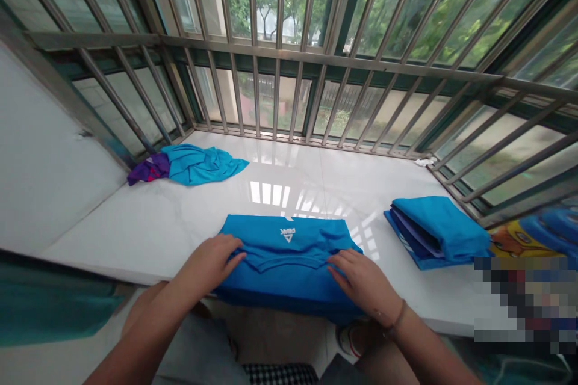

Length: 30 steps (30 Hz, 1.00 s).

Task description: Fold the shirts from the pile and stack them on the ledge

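Observation:
A bright blue T-shirt (pixel 284 258) with a white logo lies folded at the near edge of the white marble ledge (pixel 135 222), its collar toward me. My left hand (pixel 208 264) rests flat on the shirt's left side, and my right hand (pixel 363 283) lies on its right side, a thin band on that wrist. Neither hand grips the cloth. To the right sits a stack of folded blue clothes (pixel 433 231). A crumpled cyan garment (pixel 198 163) and a purple cloth (pixel 149 169) lie at the far left.
Metal window bars (pixel 280 54) and glass run along the ledge's far and right sides. A colourful printed cloth (pixel 528 234) lies at the right, partly blurred out. A white wall (pixel 54 144) stands at the left. My knees are below the ledge.

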Motion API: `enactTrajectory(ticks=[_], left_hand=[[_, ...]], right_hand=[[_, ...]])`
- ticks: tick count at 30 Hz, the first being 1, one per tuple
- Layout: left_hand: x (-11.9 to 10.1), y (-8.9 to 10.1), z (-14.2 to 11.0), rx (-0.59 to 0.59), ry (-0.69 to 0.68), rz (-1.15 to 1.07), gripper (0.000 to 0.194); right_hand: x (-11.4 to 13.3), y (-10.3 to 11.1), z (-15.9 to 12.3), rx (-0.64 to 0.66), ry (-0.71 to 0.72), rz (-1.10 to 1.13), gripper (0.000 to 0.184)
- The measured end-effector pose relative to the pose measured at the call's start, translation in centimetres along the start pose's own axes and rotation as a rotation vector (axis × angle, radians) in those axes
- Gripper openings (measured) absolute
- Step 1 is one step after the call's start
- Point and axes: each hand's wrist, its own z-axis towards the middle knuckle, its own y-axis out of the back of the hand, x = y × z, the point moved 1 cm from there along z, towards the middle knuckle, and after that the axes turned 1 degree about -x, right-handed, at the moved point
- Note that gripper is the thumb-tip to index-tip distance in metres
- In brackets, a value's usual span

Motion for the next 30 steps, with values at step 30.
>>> enactTrajectory(ticks=[30], left_hand=[[7.7, 3.9, 14.9, 0.44, 0.048, -0.087, 0.034]], right_hand=[[-7.6, 1.1, 9.8, 0.25, -0.247, -0.052, 0.023]])
